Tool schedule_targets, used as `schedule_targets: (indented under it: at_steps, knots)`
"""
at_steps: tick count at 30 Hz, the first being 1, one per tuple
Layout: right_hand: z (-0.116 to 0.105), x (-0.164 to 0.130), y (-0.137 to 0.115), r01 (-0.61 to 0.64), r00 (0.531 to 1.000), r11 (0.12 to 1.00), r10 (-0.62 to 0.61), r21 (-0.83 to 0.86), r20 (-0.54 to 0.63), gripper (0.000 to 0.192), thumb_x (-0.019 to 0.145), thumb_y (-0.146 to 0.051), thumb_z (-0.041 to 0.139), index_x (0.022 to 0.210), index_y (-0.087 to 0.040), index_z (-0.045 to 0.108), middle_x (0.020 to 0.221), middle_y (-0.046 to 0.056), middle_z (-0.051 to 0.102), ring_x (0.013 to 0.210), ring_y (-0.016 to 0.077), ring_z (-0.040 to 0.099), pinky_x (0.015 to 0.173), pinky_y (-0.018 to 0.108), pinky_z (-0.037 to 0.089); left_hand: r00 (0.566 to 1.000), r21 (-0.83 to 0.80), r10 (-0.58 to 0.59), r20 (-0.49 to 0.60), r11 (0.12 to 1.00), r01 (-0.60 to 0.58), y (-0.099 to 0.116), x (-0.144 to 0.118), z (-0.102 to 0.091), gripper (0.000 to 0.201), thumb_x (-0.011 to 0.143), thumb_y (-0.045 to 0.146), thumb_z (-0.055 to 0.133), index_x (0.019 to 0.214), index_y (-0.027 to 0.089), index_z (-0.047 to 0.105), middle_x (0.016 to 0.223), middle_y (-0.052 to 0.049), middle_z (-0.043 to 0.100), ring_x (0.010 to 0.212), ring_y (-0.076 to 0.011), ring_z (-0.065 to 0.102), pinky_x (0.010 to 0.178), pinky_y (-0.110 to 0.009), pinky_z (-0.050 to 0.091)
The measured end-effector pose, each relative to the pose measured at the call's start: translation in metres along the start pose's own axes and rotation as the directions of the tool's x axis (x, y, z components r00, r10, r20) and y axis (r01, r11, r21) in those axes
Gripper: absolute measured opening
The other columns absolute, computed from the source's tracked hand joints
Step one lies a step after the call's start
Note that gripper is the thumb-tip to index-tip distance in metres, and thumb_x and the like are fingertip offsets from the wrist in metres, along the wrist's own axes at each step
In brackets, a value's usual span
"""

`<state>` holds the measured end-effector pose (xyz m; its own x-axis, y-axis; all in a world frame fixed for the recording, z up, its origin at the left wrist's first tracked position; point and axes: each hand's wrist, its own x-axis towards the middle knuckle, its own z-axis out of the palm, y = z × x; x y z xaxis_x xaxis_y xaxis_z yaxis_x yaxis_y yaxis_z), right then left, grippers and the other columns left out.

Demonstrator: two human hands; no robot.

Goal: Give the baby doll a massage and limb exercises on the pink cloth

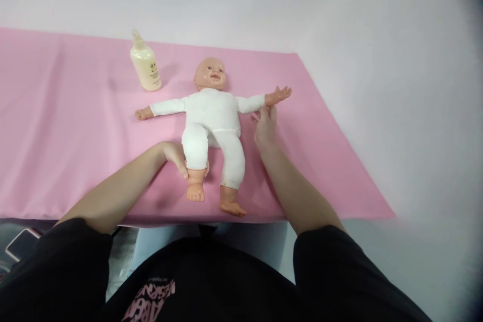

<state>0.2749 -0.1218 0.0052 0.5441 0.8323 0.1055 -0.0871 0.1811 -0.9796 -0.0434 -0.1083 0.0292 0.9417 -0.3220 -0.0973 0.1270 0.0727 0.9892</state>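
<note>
A baby doll (213,110) with a white cloth body lies on its back, arms spread wide and feet towards me. My left hand (175,157) is wrapped around the lower leg on the left of the view, just above the bare foot. The thumb shows on one side and fingertips on the other; the rest of the fingers are hidden behind the leg. Beside the doll's outstretched arm on the right, my right hand (266,128) has its fingers slightly apart. Its fingertips reach the underside of the sleeve near the doll's wrist, without visibly closing round it.
A pale yellow pump bottle (146,68) stands left of the doll's head. Under everything is a pink cloth (75,136) covering the table, with its near edge at my waist. A white wall (241,0) rises behind. A phone-like device (23,245) lies below the table at lower left.
</note>
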Motion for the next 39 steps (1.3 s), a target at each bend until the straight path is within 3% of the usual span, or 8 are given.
schedule_targets:
  at_steps: [7,12,16,21,26,31,35,39]
  knots:
    - [0.006,-0.010,-0.010,0.007,1.000,1.000,-0.007,0.018,-0.012,0.032,0.106,-0.048,0.057,0.135,-0.034,0.057,0.158,0.007,0.065,0.141,0.0228,0.068,0.121,0.051,0.059,1.000,0.042,-0.018,0.011,0.999,0.018,-0.004,0.000,-0.004,0.070,0.073,0.037,0.110,0.129,0.012,0.076,0.129,-0.016,0.081,0.119,-0.0308,0.079,0.100,-0.034,0.068]
    - [0.007,-0.014,-0.015,0.024,1.000,1.000,-0.024,0.003,0.009,0.040,0.104,-0.054,0.059,0.139,-0.034,0.055,0.161,0.007,0.063,0.148,0.0281,0.064,0.123,0.056,0.056,1.000,0.026,-0.006,0.006,1.000,0.006,-0.003,0.000,-0.003,0.069,0.072,0.036,0.111,0.127,0.012,0.077,0.128,-0.016,0.082,0.118,-0.0306,0.080,0.102,-0.035,0.068]
    - [0.006,-0.014,-0.016,0.018,1.000,1.000,-0.018,-0.020,0.022,0.044,0.105,-0.056,0.057,0.144,-0.035,0.053,0.167,0.006,0.060,0.148,0.0242,0.064,0.124,0.051,0.056,1.000,0.016,-0.030,-0.004,0.999,0.030,0.004,0.001,0.000,0.069,0.074,0.038,0.110,0.129,0.012,0.077,0.126,-0.015,0.083,0.117,-0.0301,0.081,0.103,-0.035,0.069]
    - [0.004,-0.010,-0.012,0.018,1.000,0.999,-0.017,-0.034,0.027,0.043,0.107,-0.053,0.056,0.147,-0.037,0.056,0.166,0.005,0.061,0.149,0.0247,0.065,0.123,0.053,0.058,0.998,-0.010,-0.049,-0.027,0.999,0.049,0.007,0.002,0.002,0.069,0.068,0.033,0.112,0.123,0.011,0.078,0.122,-0.018,0.084,0.115,-0.0340,0.083,0.100,-0.037,0.070]
    - [0.003,-0.007,-0.010,0.023,0.999,0.999,-0.022,-0.029,0.029,0.043,0.103,-0.055,0.060,0.144,-0.042,0.060,0.164,0.001,0.063,0.152,0.0230,0.064,0.120,0.051,0.061,0.998,0.030,-0.057,-0.026,0.998,0.057,0.012,0.002,0.005,0.051,0.084,0.038,0.095,0.121,0.010,0.075,0.127,-0.010,0.084,0.124,-0.0304,0.082,0.103,-0.032,0.063]
    - [0.005,-0.008,-0.010,0.020,1.000,0.999,-0.019,-0.028,0.013,0.042,0.103,-0.053,0.057,0.143,-0.040,0.062,0.162,0.001,0.065,0.148,0.0221,0.066,0.121,0.050,0.061,0.997,0.018,-0.065,-0.030,0.998,0.066,0.012,0.002,0.005,0.052,0.079,0.039,0.100,0.114,0.009,0.076,0.125,-0.015,0.085,0.128,-0.0348,0.080,0.101,-0.034,0.066]
    - [0.005,-0.007,-0.009,0.029,1.000,0.999,-0.028,-0.025,0.010,0.041,0.102,-0.048,0.056,0.142,-0.041,0.061,0.161,-0.001,0.065,0.147,0.0207,0.067,0.122,0.052,0.060,0.998,0.038,-0.055,-0.009,0.998,0.056,0.009,0.001,0.004,0.056,0.084,0.048,0.096,0.116,0.008,0.074,0.122,-0.011,0.085,0.123,-0.0324,0.081,0.100,-0.035,0.064]
    - [0.003,-0.005,-0.006,0.043,0.999,0.999,-0.043,-0.026,0.014,0.041,0.100,-0.050,0.058,0.139,-0.040,0.062,0.158,0.001,0.066,0.146,0.0231,0.068,0.120,0.052,0.061,0.999,-0.005,-0.027,0.032,1.000,0.028,0.006,0.002,0.001,0.062,0.078,0.036,0.106,0.124,0.010,0.074,0.114,-0.012,0.085,0.113,-0.0302,0.083,0.100,-0.034,0.066]
